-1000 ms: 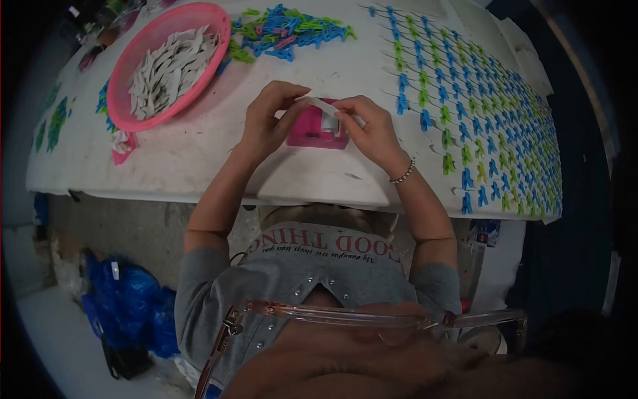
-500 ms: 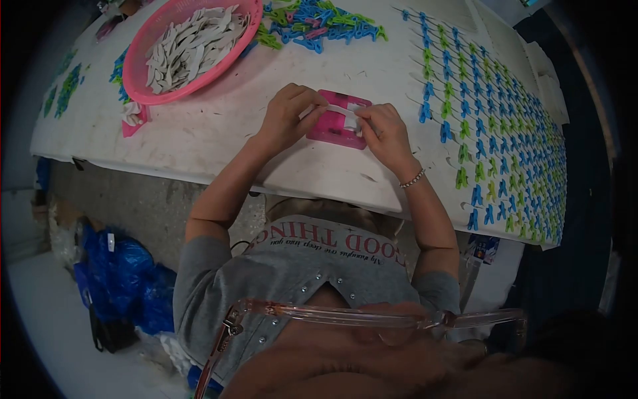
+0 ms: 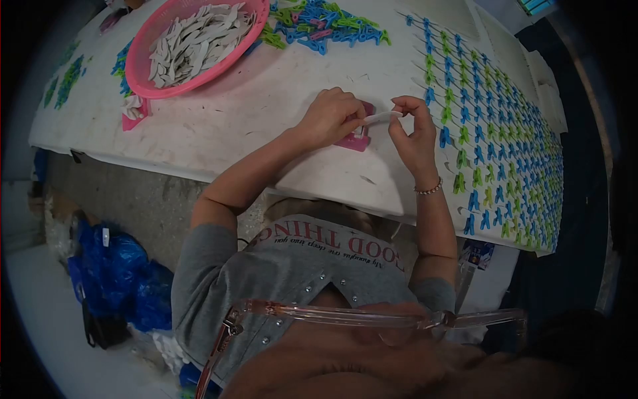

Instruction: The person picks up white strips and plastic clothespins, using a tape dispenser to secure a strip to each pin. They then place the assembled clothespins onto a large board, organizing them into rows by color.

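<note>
A thin white curved strip (image 3: 381, 118) is stretched between my two hands above the table. My left hand (image 3: 330, 118) pinches its left end, fingers closed. At the other end, my right hand (image 3: 416, 133) grips it between thumb and forefinger. Beneath and partly behind my left hand lies a flat pink plastic holder (image 3: 359, 142); much of it is hidden. The strip resembles the pale pieces heaped in the pink basket (image 3: 138, 85).
Blue, green and pink clips (image 3: 325, 25) lie piled at the far side. Rows of blue and green clips with thin pale pieces (image 3: 478, 133) cover the right of the white table (image 3: 232, 133). A small pink object with white pieces (image 3: 135, 113) sits at left.
Both hands have moved right with the white strip, away from over the middle of the pink holder. More of the strip's right end shows now.
</note>
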### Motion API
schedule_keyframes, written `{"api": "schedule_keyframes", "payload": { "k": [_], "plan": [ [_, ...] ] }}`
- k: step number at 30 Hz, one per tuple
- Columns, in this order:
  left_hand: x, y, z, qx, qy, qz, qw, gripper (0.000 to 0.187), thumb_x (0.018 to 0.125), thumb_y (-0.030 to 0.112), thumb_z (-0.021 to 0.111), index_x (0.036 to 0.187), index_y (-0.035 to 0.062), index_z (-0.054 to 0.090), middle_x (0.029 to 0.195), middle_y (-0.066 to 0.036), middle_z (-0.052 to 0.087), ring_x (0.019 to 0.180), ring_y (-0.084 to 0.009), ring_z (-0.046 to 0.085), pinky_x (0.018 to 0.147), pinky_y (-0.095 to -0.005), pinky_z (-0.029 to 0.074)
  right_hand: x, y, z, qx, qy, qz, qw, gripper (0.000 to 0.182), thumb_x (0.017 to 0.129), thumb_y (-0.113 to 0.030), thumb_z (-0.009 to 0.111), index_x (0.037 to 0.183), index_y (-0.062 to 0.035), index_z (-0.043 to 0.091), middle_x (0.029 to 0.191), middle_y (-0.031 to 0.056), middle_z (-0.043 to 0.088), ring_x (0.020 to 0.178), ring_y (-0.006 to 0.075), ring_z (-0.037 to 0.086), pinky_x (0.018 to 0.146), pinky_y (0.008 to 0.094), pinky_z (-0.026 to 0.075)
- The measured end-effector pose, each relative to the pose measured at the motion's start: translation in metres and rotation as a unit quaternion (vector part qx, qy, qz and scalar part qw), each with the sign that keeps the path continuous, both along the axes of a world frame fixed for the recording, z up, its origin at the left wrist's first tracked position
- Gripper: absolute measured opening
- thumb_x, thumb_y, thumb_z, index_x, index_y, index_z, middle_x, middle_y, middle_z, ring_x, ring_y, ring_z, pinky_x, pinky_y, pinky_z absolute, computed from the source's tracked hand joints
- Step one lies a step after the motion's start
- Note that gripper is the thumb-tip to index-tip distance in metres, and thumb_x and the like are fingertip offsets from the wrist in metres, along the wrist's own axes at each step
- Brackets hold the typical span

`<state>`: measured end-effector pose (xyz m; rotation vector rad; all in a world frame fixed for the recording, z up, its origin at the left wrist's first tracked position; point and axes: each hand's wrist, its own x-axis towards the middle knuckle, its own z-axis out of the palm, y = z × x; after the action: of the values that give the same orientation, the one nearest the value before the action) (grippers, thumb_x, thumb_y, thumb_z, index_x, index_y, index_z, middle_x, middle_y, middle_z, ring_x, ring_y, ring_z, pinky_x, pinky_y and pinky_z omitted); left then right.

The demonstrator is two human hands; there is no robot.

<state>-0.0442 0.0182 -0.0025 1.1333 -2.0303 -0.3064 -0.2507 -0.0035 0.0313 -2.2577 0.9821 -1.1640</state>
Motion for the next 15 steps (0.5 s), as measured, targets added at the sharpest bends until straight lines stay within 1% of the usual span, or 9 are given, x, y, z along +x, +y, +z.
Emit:
{"api": "schedule_keyframes", "payload": {
  "k": [1, 2, 3, 5, 9, 11, 12, 14, 15],
  "plan": [
    [-0.001, 0.001, 0.000, 0.025, 0.031, 0.000, 0.999, 0.009, 0.075, 0.014, 0.071, 0.080, 0.0114, 0.064, 0.082, -0.005, 0.063, 0.078, -0.0269, 0.056, 0.075, -0.0381, 0.042, 0.004, -0.002, -0.001, 0.079, -0.097, 0.049, 0.991, 0.031, 0.078, 0.005, 0.060, 0.108, -0.0041, 0.056, 0.092, 0.0036, 0.056, 0.087, 0.0137, 0.054, 0.079, 0.0281, 0.045],
    [-0.001, 0.002, 0.001, 0.050, 0.063, 0.001, 0.997, 0.009, 0.075, 0.014, 0.071, 0.079, 0.0113, 0.064, 0.082, -0.005, 0.063, 0.077, -0.0260, 0.056, 0.076, -0.0376, 0.042, 0.009, -0.004, -0.002, 0.156, -0.192, 0.099, 0.964, 0.035, 0.077, 0.005, 0.060, 0.111, -0.0038, 0.053, 0.091, 0.0025, 0.054, 0.085, 0.0118, 0.052, 0.080, 0.0274, 0.044],
    [-0.002, 0.005, 0.002, 0.048, 0.063, 0.002, 0.997, 0.009, 0.075, 0.014, 0.071, 0.079, 0.0113, 0.064, 0.082, -0.005, 0.063, 0.077, -0.0260, 0.056, 0.076, -0.0376, 0.042, 0.012, -0.004, -0.005, 0.155, -0.192, 0.100, 0.964, 0.035, 0.077, 0.005, 0.060, 0.111, -0.0038, 0.053, 0.091, 0.0025, 0.054, 0.085, 0.0118, 0.052, 0.080, 0.0274, 0.044],
    [-0.003, 0.010, 0.003, 0.131, 0.192, 0.007, 0.972, 0.009, 0.075, 0.013, 0.072, 0.076, 0.0101, 0.063, 0.081, -0.004, 0.062, 0.076, -0.0241, 0.057, 0.080, -0.0363, 0.041, 0.018, -0.004, -0.016, 0.250, -0.196, 0.120, 0.941, 0.037, 0.079, 0.005, 0.060, 0.114, -0.0025, 0.050, 0.091, 0.0008, 0.052, 0.087, 0.0094, 0.051, 0.081, 0.0254, 0.043],
    [0.003, 0.015, -0.002, 0.118, 0.218, 0.008, 0.969, 0.013, 0.074, 0.013, 0.071, 0.084, 0.0094, 0.063, 0.084, -0.004, 0.062, 0.082, -0.0245, 0.057, 0.083, -0.0360, 0.041, 0.028, -0.002, -0.032, 0.281, -0.201, 0.131, 0.929, 0.042, 0.078, 0.008, 0.058, 0.117, -0.0035, 0.048, 0.095, 0.0022, 0.053, 0.089, 0.0098, 0.050, 0.082, 0.0245, 0.043],
    [0.008, 0.016, 0.008, 0.002, 0.191, 0.019, 0.981, 0.023, 0.073, 0.012, 0.070, 0.094, 0.0096, 0.062, 0.090, -0.005, 0.063, 0.090, -0.0267, 0.056, 0.086, -0.0369, 0.041, 0.030, 0.000, -0.026, 0.251, -0.112, 0.092, 0.957, 0.039, 0.079, 0.006, 0.059, 0.116, -0.0042, 0.050, 0.093, 0.0018, 0.054, 0.088, 0.0101, 0.051, 0.081, 0.0251, 0.044],
    [0.011, 0.018, 0.016, 0.002, 0.191, 0.019, 0.981, 0.023, 0.073, 0.012, 0.070, 0.094, 0.0096, 0.062, 0.090, -0.005, 0.063, 0.090, -0.0267, 0.056, 0.086, -0.0369, 0.041, 0.032, 0.001, -0.025, 0.251, -0.113, 0.092, 0.957, 0.039, 0.079, 0.006, 0.059, 0.116, -0.0042, 0.050, 0.093, 0.0018, 0.054, 0.088, 0.0101, 0.051, 0.081, 0.0251, 0.044],
    [0.015, 0.022, 0.030, -0.059, 0.127, 0.027, 0.990, 0.029, 0.071, 0.007, 0.070, 0.098, 0.0082, 0.059, 0.092, -0.004, 0.062, 0.093, -0.0258, 0.055, 0.087, -0.0364, 0.042, 0.035, 0.001, -0.024, 0.193, -0.041, 0.056, 0.979, 0.037, 0.079, 0.004, 0.060, 0.113, -0.0043, 0.052, 0.091, 0.0024, 0.055, 0.085, 0.0118, 0.053, 0.080, 0.0262, 0.046],
    [0.017, 0.023, 0.030, -0.059, 0.128, 0.027, 0.990, 0.029, 0.071, 0.007, 0.070, 0.098, 0.0082, 0.059, 0.092, -0.004, 0.062, 0.093, -0.0258, 0.055, 0.087, -0.0364, 0.042, 0.035, 0.001, -0.024, 0.193, -0.041, 0.056, 0.979, 0.037, 0.079, 0.004, 0.060, 0.113, -0.0043, 0.052, 0.091, 0.0024, 0.055, 0.085, 0.0118, 0.053, 0.080, 0.0262, 0.046]
  ]
}}
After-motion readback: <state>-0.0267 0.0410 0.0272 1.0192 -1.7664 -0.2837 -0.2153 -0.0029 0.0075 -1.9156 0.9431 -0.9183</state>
